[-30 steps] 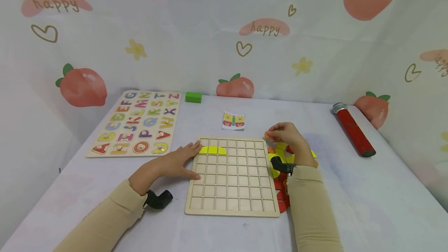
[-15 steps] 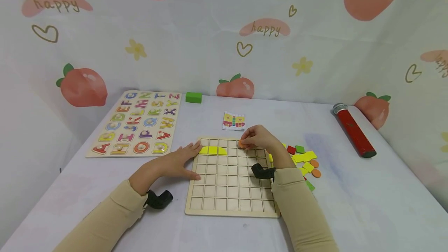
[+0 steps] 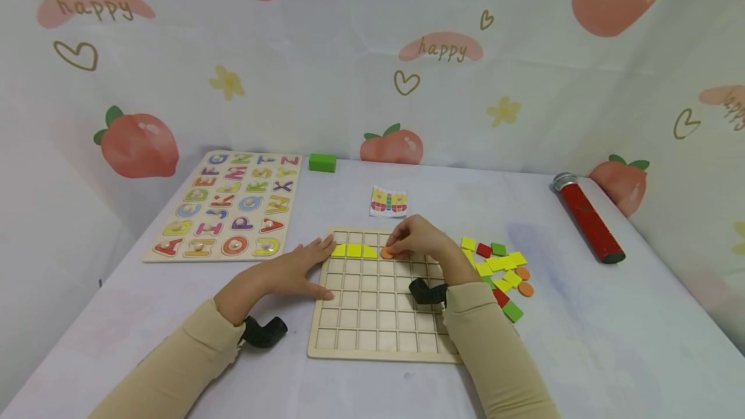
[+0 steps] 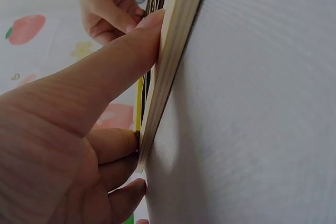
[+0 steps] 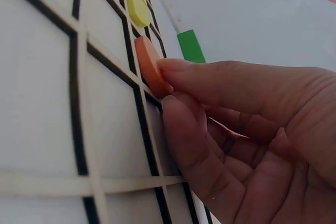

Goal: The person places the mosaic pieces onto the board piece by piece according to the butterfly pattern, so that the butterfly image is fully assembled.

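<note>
My right hand pinches an orange disc between thumb and fingertips, over the second row of a wooden grid board. In the right wrist view the orange disc is tilted against the grid, just past a yellow piece. Three yellow pieces lie side by side in that row, left of the disc. My left hand rests at the board's left edge with thumb and fingers spread. In the left wrist view its thumb lies on the board's rim.
Loose yellow, red, green and orange tiles lie right of the board, partly behind my right forearm. Beyond the board is a butterfly pattern card. An alphabet board and green block are at back left; a red microphone is at right.
My right hand has carried the orange disc leftward from the board's top right corner to the spot near the yellow pieces. The left hand has stayed in place.
</note>
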Motion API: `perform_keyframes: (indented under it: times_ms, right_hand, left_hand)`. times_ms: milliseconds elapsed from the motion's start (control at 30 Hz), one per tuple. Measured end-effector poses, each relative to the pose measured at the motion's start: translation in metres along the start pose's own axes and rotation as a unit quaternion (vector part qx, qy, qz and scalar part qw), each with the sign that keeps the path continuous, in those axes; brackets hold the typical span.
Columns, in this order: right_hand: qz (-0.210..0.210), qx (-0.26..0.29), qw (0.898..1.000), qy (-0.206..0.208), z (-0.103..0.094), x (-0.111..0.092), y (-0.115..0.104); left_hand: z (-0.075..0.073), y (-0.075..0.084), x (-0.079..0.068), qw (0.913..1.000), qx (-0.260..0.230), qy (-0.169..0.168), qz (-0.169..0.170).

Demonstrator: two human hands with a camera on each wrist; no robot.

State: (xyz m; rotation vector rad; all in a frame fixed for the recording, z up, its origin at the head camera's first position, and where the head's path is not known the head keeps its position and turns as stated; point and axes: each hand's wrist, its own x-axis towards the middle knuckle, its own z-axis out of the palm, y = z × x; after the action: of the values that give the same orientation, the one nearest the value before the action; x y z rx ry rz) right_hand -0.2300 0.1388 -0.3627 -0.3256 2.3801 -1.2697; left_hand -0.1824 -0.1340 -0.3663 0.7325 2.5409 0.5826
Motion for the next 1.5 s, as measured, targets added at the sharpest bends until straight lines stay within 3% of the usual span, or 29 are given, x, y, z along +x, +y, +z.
perform_keyframes:
  times_ms: [433, 700, 900, 1133, 1500]
  right_hand:
    - [0.005, -0.022, 1.000, 0.004, 0.001, 0.000, -0.004]
    - [-0.002, -0.034, 0.999, 0.004, -0.014, -0.006, -0.006]
    - [0.002, -0.035, 0.999, 0.013, -0.035, -0.034, -0.004]
    - [0.030, -0.054, 0.997, 0.044, -0.058, -0.075, 0.021]
    - [0.086, -0.080, 0.992, 0.041, -0.059, -0.097, 0.046]
  left_hand:
    - [0.000, -0.002, 0.001, 1.0000, 0.001, -0.003, -0.007]
    - [-0.003, -0.001, 0.003, 1.0000, 0.000, 0.000, -0.006]
    - [-0.001, -0.003, 0.001, 0.9999, -0.006, -0.005, -0.011]
    - [0.000, -0.002, 0.001, 0.9999, -0.002, -0.006, -0.011]
    - [0.000, -0.001, 0.001, 0.9998, -0.010, -0.005, -0.016]
